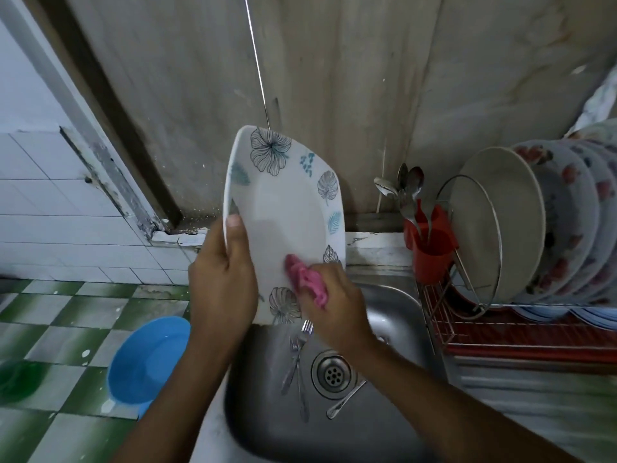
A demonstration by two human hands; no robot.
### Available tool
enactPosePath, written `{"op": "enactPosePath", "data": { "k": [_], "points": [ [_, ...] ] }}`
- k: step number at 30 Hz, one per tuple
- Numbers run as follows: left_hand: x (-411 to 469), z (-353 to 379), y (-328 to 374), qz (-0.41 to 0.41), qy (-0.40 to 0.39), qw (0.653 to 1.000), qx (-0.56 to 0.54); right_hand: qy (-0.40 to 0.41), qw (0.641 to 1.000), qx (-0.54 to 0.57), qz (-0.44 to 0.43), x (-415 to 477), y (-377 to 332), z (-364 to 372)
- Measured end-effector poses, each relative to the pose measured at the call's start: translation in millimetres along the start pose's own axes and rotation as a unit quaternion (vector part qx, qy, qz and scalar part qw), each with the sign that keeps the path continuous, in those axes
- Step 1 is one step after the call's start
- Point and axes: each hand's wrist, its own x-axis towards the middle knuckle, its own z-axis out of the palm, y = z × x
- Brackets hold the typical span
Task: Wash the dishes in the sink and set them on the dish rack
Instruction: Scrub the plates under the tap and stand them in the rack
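Scrubbing is under way at the centre of the frame: the left hand [222, 282] grips the flowered plate [283, 202] by its left edge, thumb on the face, holding it nearly upright above the sink [394, 315]. The right hand [334, 302] is closed around a pink cloth [309, 280] pressed to the plate's lower part. Judging by the dish rack [500, 332] at the right, already lined with standing plates [500, 222], much is done. This plate remains, plus the forks [295, 359] and another piece of cutlery [345, 399] lying by the drain.
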Motion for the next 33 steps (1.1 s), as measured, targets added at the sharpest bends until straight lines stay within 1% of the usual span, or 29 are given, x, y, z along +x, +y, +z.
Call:
{"op": "enactPosePath", "data": {
  "k": [2,3,5,6,7,8,9,10,11,12,13,15,17,18,20,21,22,23,24,25,27,29,30,31,33],
  "points": [
    [2,-8,-2,-0.002,0.005,1.000,-0.004,-0.017,0.995,-0.078,0.053,13,28,-8],
    [3,-11,-2,-0.004,0.010,1.000,-0.006,-0.018,0.991,-0.090,0.095,20,36,-13],
    [10,-17,-6,-0.012,0.028,0.999,-0.011,0.007,0.976,-0.029,0.214,34,43,-24],
    [14,-21,-8,-0.022,0.043,0.999,-0.025,0.029,0.958,0.014,0.285,39,45,-29],
    [19,-25,-10,-0.043,0.058,0.996,-0.053,0.048,0.932,0.073,0.353,41,44,-35],
    [25,-29,-13,-0.071,0.071,0.990,-0.096,0.054,0.894,0.146,0.420,41,39,-42],
    [31,-31,-15,-0.108,0.079,0.980,-0.144,0.038,0.843,0.254,0.472,43,32,-48],
    [36,-32,-16,-0.144,0.080,0.968,-0.189,0.005,0.785,0.381,0.489,44,21,-53],
    [41,-32,-14,-0.172,0.067,0.957,-0.224,-0.033,0.737,0.490,0.465,47,12,-56],
    [44,-30,-11,-0.194,0.047,0.948,-0.250,-0.061,0.710,0.558,0.425,50,3,-59],
    [46,-27,-6,-0.208,0.023,0.940,-0.270,-0.069,0.705,0.588,0.392,55,-6,-61],
    [49,-21,2,-0.228,-0.017,0.927,-0.299,-0.047,0.711,0.605,0.357,68,-26,-71],
    [53,-16,7,-0.234,-0.059,0.927,-0.287,-0.018,0.736,0.584,0.342,81,-42,-88],
    [55,-14,8,-0.228,-0.077,0.935,-0.261,0.000,0.754,0.561,0.342,87,-50,-98],
    [57,-10,15,-0.173,-0.109,0.965,-0.164,0.072,0.791,0.505,0.339,99,-68,-119],
    [56,-9,18,-0.136,-0.114,0.978,-0.110,0.106,0.813,0.475,0.321,102,-79,-126],
    [53,-8,26,-0.108,-0.107,0.985,-0.079,0.137,0.838,0.444,0.286,105,-90,-133],
    [49,-5,36,-0.086,-0.109,0.987,-0.081,0.170,0.862,0.410,0.243,107,-98,-137],
    [44,-3,47,-0.078,-0.120,0.983,-0.113,0.200,0.882,0.373,0.206,108,-105,-137],
    [40,1,59,-0.086,-0.144,0.974,-0.150,0.229,0.898,0.329,0.182,107,-109,-135],
    [33,14,79,-0.125,-0.210,0.944,-0.221,0.271,0.918,0.248,0.149,102,-112,-127],
    [29,28,95,-0.170,-0.258,0.914,-0.262,0.280,0.936,0.193,0.088,94,-112,-116],
    [31,35,97,-0.196,-0.274,0.902,-0.270,0.267,0.948,0.164,0.057,88,-109,-110],
    [32,41,99,-0.218,-0.291,0.890,-0.273,0.242,0.960,0.133,0.035,81,-108,-104],
    [35,50,97,-0.248,-0.297,0.877,-0.286,0.154,0.987,0.047,-0.002,66,-97,-91]
  ]
}}
